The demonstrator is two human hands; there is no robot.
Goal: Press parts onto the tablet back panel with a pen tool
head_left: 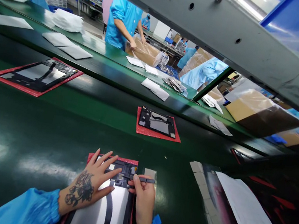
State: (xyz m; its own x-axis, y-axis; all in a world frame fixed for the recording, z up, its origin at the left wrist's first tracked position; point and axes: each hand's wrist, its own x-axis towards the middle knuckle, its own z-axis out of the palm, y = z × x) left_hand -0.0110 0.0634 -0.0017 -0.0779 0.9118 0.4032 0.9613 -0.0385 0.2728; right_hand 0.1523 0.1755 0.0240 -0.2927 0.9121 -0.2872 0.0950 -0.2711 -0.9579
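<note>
An opened tablet (118, 213) lies before me on a red bubble-wrap sheet (127, 160), its inner parts facing up. A dark ribbon cable (108, 211) runs down its silver middle. My left hand (89, 184) rests on the tablet's upper left with fingers spread, covering part of the board area. Pinched in my right hand (144, 202) are dark tweezers (147, 180), pointing left at the dark board area near the tablet's top. Whether their tips touch a part is too small to tell. A small pale sheet (151, 173) lies just behind the tweezers.
Two more opened tablets (159, 123) (40, 75) sit on red sheets farther along the green bench (37, 120). Paper and label sheets (251, 219) lie at right. White pouches (75, 52) rest on the raised belt behind. A grey beam (210, 15) crosses overhead; co-workers in blue (121, 20) stand beyond.
</note>
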